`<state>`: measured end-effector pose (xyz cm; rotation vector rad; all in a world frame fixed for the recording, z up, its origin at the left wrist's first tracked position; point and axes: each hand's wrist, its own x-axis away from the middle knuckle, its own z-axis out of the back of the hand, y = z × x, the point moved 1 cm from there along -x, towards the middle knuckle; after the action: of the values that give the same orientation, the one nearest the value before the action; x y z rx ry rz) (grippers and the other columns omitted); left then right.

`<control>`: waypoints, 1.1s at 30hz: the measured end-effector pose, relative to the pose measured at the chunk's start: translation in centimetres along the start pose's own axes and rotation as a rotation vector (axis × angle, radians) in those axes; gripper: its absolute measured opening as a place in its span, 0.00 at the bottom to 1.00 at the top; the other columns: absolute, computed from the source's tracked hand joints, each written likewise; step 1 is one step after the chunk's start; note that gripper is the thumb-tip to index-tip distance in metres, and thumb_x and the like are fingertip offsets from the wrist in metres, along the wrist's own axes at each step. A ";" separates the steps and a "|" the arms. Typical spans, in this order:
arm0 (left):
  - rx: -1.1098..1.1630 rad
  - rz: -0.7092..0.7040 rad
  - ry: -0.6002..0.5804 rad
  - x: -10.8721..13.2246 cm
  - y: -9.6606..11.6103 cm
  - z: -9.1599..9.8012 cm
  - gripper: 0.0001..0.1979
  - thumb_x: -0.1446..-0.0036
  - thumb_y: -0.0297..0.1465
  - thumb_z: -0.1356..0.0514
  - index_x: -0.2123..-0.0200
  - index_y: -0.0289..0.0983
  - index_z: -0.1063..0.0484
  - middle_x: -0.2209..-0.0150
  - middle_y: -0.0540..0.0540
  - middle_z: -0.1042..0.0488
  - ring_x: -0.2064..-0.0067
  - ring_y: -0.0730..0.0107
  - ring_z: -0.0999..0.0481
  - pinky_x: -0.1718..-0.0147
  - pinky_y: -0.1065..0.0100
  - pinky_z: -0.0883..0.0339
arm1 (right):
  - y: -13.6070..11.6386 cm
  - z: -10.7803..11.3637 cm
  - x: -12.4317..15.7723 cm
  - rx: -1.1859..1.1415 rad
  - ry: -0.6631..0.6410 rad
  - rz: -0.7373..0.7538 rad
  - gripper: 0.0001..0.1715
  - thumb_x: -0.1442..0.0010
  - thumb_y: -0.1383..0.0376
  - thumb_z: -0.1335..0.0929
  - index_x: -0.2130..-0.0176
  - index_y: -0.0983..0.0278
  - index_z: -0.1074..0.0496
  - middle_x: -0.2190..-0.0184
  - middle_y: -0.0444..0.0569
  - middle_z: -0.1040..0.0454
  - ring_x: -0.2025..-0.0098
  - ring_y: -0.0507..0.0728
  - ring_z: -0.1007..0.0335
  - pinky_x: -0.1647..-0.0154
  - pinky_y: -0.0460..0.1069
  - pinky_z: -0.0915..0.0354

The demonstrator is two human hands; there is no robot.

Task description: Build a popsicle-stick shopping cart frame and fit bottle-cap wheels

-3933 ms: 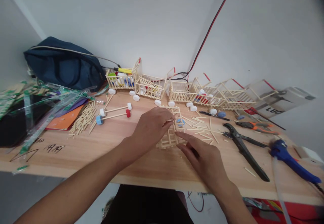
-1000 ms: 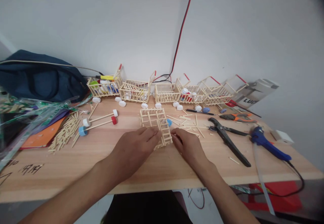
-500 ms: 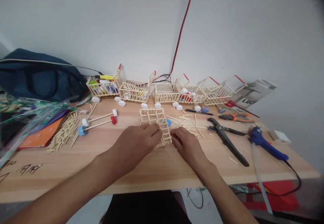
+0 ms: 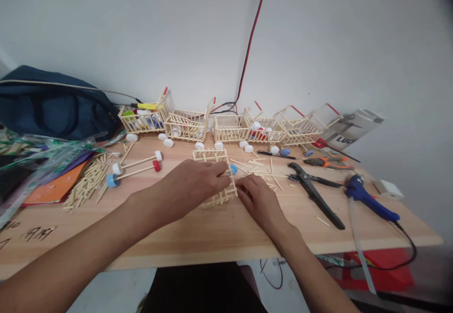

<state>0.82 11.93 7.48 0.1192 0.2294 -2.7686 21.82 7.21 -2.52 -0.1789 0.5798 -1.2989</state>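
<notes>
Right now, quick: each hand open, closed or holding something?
Left hand: over the stick frame, fingers bent; grip cannot be told.
Right hand: fingers curled by the frame's right edge; whether it holds anything cannot be told.

Wood tbl (image 4: 198,244): stick frame (image 4: 222,198) under L fingers (image 4: 222,168); 2 capped rods (image 4: 138,161), then stick pile (image 4: 87,182), to their L; stick carts (image 4: 231,135) beyond; loose sticks (image 4: 260,171) just past R fingers (image 4: 242,186); blk cutter (image 4: 316,196) & blue glue gun (image 4: 371,203) farther R.
</notes>
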 end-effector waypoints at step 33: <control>-0.176 -0.226 0.160 -0.4 -1.3 -0.8 0.07 0.42 0.19 0.46 0.69 0.35 0.32 0.63 0.46 0.29 0.70 0.71 0.35 0.75 0.67 0.46 | 0.0 0.7 0.1 -0.027 0.202 0.093 0.11 0.35 0.68 0.38 0.59 0.62 0.27 0.62 0.51 0.25 0.57 0.58 0.32 0.54 0.54 0.37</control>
<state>0.78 13.40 6.88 0.2855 0.5591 -2.9475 22.16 7.01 -1.88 -0.0420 0.7695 -1.2269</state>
